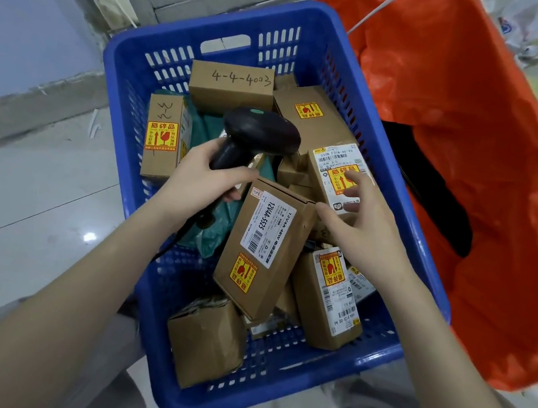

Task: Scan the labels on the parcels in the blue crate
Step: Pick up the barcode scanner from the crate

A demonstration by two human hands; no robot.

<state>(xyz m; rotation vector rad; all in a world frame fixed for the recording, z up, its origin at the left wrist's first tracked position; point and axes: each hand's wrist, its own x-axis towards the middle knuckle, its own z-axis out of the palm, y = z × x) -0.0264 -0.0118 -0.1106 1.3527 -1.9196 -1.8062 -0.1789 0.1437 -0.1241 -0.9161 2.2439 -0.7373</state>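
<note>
A blue crate [136,57] holds several brown cardboard parcels with yellow-and-red fragile stickers. My left hand [201,180] grips the handle of a black barcode scanner [260,131], whose head hangs over the crate's middle. My right hand [361,223] is spread, fingers apart, touching a labelled parcel [332,164] at the right side of the crate. Between my hands a long parcel [265,248] marked 12V4A-5525 lies tilted with its white label up. A parcel with handwriting 4-4-4003 [230,89] stands at the far wall.
An orange plastic sack [478,129] stands open right beside the crate on its right, dark inside. Green mailer bags [202,125] lie under the parcels. White tiled floor [35,205] spreads to the left. My knees show under the crate's near edge.
</note>
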